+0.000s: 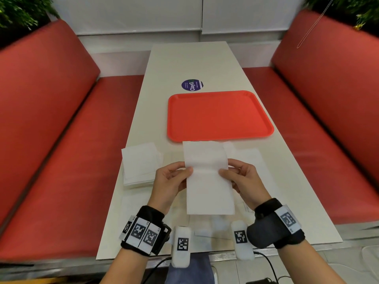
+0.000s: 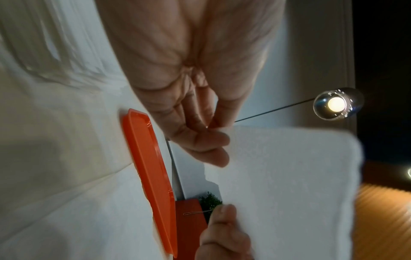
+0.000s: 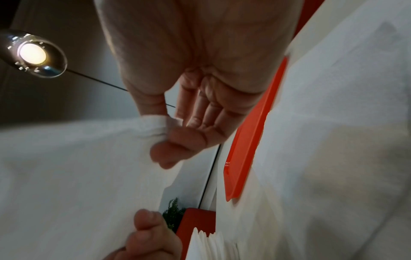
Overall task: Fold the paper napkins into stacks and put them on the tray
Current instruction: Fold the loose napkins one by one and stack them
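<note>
Holding one paper napkin [image 1: 207, 177] up over the table [image 1: 184, 64], we pinch it at mid-length: the left hand [image 1: 170, 181] has thumb and fingers closed on its left edge, the right hand [image 1: 244, 181] grips the right edge the same way. Both wrist views confirm it, each thumb on one face of the sheet and curled fingers [image 2: 206, 140] behind. The napkin's long axis runs straight away from us, its far end reaching toward the red tray [image 1: 220, 114] and its near end hanging toward our wrists. A faint crease crosses it right between our two grips, so we judge the next fold turns on that line: far half over near half, or the reverse. Neither hand is nearer; they sit level, one on each side.

The tray lies just beyond the napkin's far edge and holds no napkins yet. A stack of napkins [image 1: 141, 165] rests on the table to our left, closer to the left hand. More flat sheets [image 1: 252, 156] lie on the table under and to the right of the held one.
</note>
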`<state>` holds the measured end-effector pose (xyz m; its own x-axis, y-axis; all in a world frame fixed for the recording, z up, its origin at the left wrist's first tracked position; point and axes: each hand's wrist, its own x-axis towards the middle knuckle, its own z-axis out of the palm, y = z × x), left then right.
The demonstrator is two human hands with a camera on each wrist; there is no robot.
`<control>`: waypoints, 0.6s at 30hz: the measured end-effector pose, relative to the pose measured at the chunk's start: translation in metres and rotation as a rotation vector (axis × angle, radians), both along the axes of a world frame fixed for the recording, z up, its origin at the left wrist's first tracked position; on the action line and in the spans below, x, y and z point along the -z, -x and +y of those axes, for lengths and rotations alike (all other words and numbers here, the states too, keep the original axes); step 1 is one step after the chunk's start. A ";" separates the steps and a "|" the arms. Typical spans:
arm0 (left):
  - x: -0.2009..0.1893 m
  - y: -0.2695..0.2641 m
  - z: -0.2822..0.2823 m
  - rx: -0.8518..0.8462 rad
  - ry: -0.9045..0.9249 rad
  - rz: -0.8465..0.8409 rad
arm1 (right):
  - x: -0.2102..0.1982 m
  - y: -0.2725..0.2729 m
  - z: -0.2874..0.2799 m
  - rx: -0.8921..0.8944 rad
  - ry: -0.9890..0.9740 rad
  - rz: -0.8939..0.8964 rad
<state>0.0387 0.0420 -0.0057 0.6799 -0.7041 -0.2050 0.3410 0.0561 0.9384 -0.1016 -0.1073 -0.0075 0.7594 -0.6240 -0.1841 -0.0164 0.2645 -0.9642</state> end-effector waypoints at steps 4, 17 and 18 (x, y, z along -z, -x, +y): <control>0.000 -0.003 0.002 -0.001 0.074 0.019 | 0.002 -0.003 0.000 0.033 -0.042 -0.036; -0.018 -0.010 0.011 0.069 0.046 -0.233 | 0.005 -0.010 0.003 -0.079 0.080 -0.041; -0.019 -0.010 0.012 0.053 0.020 -0.300 | 0.003 -0.011 0.002 -0.075 0.085 -0.029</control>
<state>0.0487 0.0543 0.0128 0.6702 -0.7421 0.0133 0.0522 0.0650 0.9965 -0.0908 -0.1049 -0.0109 0.8087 -0.5777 -0.1102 -0.0051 0.1805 -0.9836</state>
